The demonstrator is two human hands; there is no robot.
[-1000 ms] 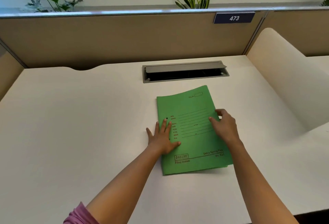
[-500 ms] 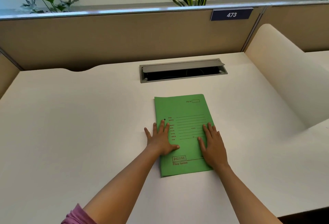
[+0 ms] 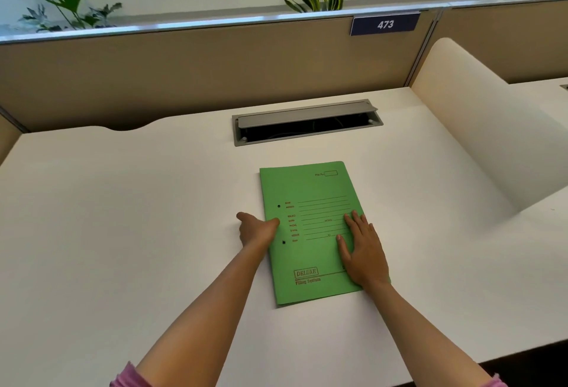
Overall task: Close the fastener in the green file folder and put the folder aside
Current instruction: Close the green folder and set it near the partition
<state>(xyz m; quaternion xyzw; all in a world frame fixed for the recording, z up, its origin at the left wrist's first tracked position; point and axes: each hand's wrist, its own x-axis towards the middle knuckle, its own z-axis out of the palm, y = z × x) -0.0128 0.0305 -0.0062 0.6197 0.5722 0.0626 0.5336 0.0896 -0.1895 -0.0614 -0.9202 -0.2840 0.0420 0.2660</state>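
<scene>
The green file folder lies closed on the white desk, cover up, with red printed lines and "DELUXE Filing System" near its front edge. Two small dark holes show near its left edge. My left hand is at the folder's left edge, the thumb on the cover and the fingers curled down beside it; whether they reach under is hidden. My right hand rests flat, palm down, on the lower right part of the cover. The fastener inside is hidden.
A grey cable hatch with its lid raised is set in the desk behind the folder. A beige partition with a "473" plate closes the back. A cream curved divider rises on the right.
My left hand has slid off the cover to the folder's left edge and curled there. My right hand has come to lie flat on the cover. The folder now lies squarer to me.
</scene>
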